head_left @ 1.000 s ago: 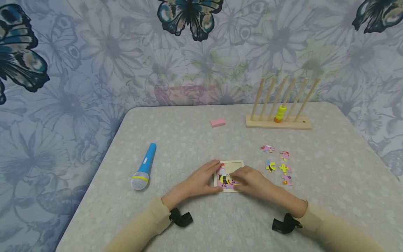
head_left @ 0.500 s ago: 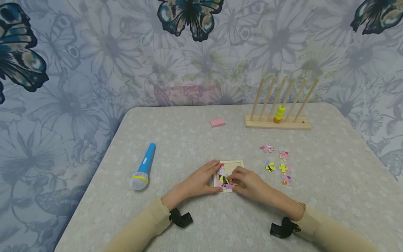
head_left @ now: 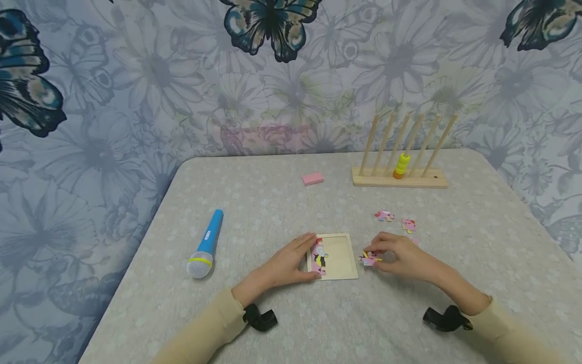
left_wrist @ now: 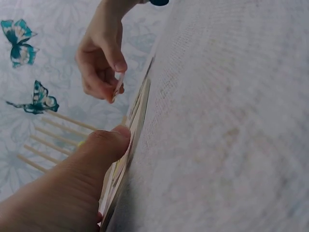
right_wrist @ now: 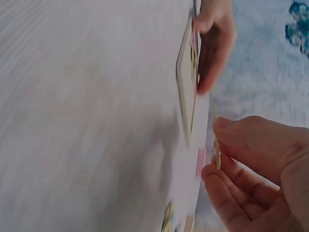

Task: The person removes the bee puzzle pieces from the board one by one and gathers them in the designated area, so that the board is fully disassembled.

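My left hand (head_left: 291,257) holds the left side of a square wooden puzzle frame (head_left: 353,260), with fingers at its upper left corner and thumb at the lower edge. Printed pieces (head_left: 319,257) line the frame's left column; the rest of its pale base is bare. Just right of the frame, my right hand (head_left: 404,255) pinches a pink and yellow puzzle piece (head_left: 368,259) between thumb and fingers. The right wrist view shows this puzzle piece (right_wrist: 218,159) edge-on, raised off the table. Loose pieces (head_left: 408,224) lie beyond the right hand, which hides some of them.
A blue toy microphone (head_left: 208,245) lies to the left. Toward the back are a pink block (head_left: 312,178) and a wooden peg stand (head_left: 400,180) with yellow and orange beads on one peg. A patterned cloth covers the table (head_left: 254,192), which meets a papered wall.
My right hand has lifted a puzzle piece out of the frame and moved right with it, baring more of the base. The left hand stays at the frame's left side.
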`<state>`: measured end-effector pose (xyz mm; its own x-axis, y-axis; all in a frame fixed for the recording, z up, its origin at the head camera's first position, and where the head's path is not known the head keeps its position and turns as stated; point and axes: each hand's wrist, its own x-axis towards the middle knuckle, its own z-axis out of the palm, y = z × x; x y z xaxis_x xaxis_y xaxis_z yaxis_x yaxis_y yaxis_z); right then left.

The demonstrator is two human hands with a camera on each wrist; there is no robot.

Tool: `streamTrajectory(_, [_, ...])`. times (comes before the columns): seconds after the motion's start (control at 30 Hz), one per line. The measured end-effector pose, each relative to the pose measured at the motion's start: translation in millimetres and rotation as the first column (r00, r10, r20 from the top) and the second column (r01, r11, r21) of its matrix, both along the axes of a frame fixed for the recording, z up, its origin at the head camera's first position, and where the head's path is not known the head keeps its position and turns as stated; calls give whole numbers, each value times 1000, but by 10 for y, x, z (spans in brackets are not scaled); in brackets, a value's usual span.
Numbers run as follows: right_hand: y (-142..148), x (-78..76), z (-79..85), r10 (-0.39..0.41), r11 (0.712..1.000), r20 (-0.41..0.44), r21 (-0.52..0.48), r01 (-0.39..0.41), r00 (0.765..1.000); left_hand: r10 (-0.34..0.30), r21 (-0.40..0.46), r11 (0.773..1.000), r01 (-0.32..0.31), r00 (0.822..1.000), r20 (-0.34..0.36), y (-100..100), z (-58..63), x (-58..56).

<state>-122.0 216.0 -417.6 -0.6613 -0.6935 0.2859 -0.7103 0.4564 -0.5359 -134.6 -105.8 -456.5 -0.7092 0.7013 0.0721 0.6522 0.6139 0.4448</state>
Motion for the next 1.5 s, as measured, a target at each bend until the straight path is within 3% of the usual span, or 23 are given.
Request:
streamTrajectory(0.17, [316, 26, -28, -5, 1000, -47, 14, 6, 999, 29, 18, 999, -28, 1000, -6, -54, 7, -5])
streamTrajectory(0.4, [364, -7, -99, -14, 997, -73, 80, 20, 997, 56, 54, 997, -55, 998, -32, -94, 18, -42])
streamTrajectory(0.53, [162, -72, -24, -56, 994, -33, 96, 59, 998, 93, 67, 994, -91, 996, -16, -103, 27, -51])
streamTrajectory(0.7, [-416, -230, 48, -28, 1000, 57, 6, 28, 998, 135, 70, 989, -132, 990, -35, -119, 8, -61])
streamTrajectory(0.9, [-972, -377, -25, -37, 999, 81, 14, 36, 996, 113, 81, 991, -109, 992, -48, -90, -48, -69])
streamTrajectory(1.2, [-1112, -296, -148, -129, 987, 39, 100, 125, 991, 94, 79, 993, -88, 993, -75, -41, -70, -36])
streamTrajectory(1.33, [-1148, -284, -166, -176, 983, 85, 76, 169, 981, 96, 78, 993, -90, 992, -79, -50, -48, -35])
streamTrajectory(1.5, [-1145, -298, -177, -172, 985, 160, 30, 170, 972, 97, 57, 994, -95, 994, -46, -48, -39, -25])
